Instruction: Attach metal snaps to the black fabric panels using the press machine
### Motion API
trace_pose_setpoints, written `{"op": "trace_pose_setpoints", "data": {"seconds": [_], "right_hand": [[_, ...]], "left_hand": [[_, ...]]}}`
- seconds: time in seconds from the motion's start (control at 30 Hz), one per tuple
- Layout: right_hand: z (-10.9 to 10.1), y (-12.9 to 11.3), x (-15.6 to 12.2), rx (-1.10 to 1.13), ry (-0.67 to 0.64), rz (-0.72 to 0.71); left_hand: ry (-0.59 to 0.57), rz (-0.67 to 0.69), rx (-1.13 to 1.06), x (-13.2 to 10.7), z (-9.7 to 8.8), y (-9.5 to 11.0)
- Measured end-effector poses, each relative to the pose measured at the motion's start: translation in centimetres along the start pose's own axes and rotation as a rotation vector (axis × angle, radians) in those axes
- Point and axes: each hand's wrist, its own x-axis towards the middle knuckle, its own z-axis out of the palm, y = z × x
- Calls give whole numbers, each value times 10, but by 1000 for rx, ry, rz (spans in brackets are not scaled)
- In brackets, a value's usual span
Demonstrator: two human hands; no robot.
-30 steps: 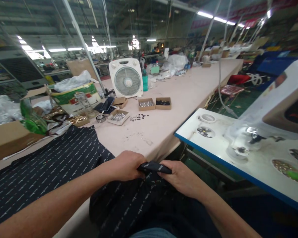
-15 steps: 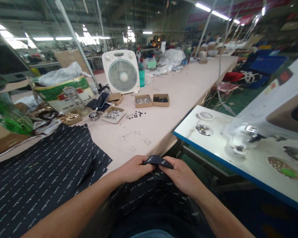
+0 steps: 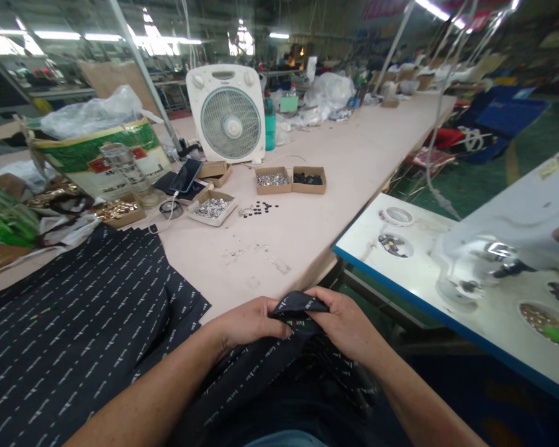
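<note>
Two hands on the cloth point(image 3: 242, 385) right now, and it's held low in front of the person's body, just off the near edge of the table point(image 3: 209, 261)! Look at the left hand point(image 3: 254, 324): fingers curled close together, thumb laid along the cloth, pinching it beside the fold. Across from it the right hand point(image 3: 343, 320) pinches the other end of that fold between thumb and forefinger, the rest of its fingers tucked out of my sight. Between the two, a small label point(image 3: 298, 323) peeks out under the folded edge, and the dark body of the cloth hangs down below.

Over on the left, a pile point(image 3: 74, 329) in the same lettered pattern lies flat across the table. Further back, a tray point(image 3: 213, 210) of silvery bits sits near a scatter of black pieces point(image 3: 261, 208), with two small boxes side by side behind them: silvery bits in the left box point(image 3: 273, 188), black in the right box point(image 3: 309, 187). The fan point(image 3: 233, 124) stands upright beyond, a teal bottle point(image 3: 270, 127) beside it. Off to the right, a pale machine point(image 3: 512, 236) rises from its white top point(image 3: 423, 273).
</note>
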Motion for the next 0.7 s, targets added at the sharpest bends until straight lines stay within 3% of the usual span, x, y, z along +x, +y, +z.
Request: {"op": "trace_pose_setpoints", "data": {"seconds": [0.2,0.37,0.7], "right_hand": [[0,-8,12,-26,-14,32],[1,-18,21,-62,-47,47],[8,-25,34,-48,-87,47]], "left_hand": [[-41,78,8,-2,-3,-1],[-61,58,11,-8,-8,4],[-10,59,69,-12,-18,7]]}}
